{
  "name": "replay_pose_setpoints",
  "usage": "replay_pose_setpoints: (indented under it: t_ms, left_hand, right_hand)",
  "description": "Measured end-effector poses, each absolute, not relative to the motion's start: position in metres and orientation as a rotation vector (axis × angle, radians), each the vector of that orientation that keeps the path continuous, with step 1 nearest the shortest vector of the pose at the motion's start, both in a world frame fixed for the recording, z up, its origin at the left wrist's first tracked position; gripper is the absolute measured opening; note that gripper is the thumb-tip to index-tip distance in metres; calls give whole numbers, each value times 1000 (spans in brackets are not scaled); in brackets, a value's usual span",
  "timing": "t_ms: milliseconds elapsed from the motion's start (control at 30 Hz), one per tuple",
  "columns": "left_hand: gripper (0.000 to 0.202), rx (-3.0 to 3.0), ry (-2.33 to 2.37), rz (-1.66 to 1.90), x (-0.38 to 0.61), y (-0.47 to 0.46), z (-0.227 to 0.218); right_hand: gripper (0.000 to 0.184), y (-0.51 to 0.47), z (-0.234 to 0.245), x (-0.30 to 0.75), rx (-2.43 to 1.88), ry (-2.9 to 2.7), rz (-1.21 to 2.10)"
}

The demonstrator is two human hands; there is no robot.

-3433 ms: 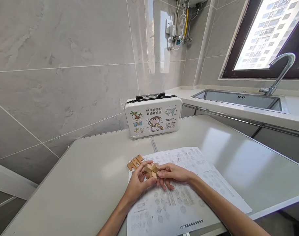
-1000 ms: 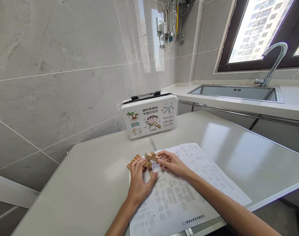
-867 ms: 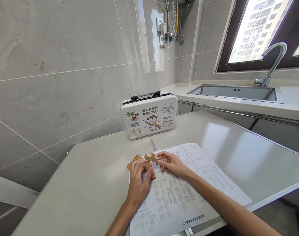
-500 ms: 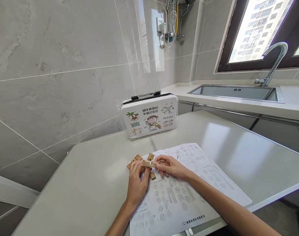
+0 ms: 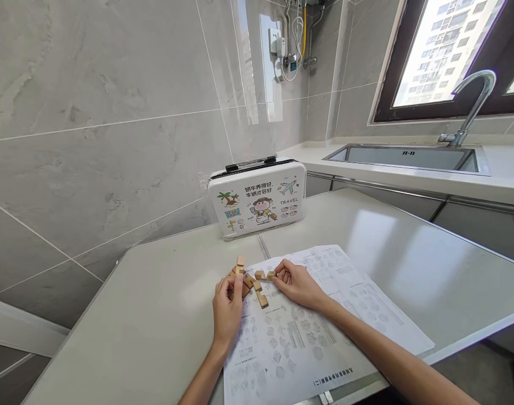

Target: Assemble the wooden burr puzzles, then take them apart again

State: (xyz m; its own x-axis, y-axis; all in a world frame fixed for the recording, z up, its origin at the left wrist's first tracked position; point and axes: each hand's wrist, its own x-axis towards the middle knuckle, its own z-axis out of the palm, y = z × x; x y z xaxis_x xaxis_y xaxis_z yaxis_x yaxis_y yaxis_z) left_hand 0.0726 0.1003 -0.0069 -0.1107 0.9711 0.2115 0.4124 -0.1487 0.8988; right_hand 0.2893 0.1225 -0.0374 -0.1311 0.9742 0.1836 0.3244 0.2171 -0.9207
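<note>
My left hand pinches a notched wooden puzzle block that points upward between thumb and fingers. In my right hand, thumb and fingertips close on the end of a second notched wooden block, its gap facing up. Below it, a third notched block lies slantwise on the printed sheet. Several darker wooden pieces are heaped beside my left hand, which partly hides them.
A white cartoon-printed case stands at the back of the light table, against the grey tiled wall. Farther right are a sink and a curved tap. The sheet is covered in small printed diagrams.
My hands have parted from the block held between them. My left hand has shifted slightly left and now holds an upright block; my right keeps a block by its end.
</note>
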Motion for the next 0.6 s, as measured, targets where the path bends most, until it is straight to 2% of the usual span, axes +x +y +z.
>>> replay_pose_setpoints:
  t_ms: [133, 367, 600]
  left_hand:
    - [41, 1585, 1564, 1224, 74, 99, -6]
    - [40, 1598, 1551, 1233, 77, 99, -5]
    - [42, 1637, 1538, 1228, 77, 98, -5]
  right_hand:
    - [10, 118, -34, 288, -1376, -1754, 735]
    - [13, 112, -36, 285, -1462, -2024, 408]
    - [16, 107, -35, 285, -1390, -2203, 261]
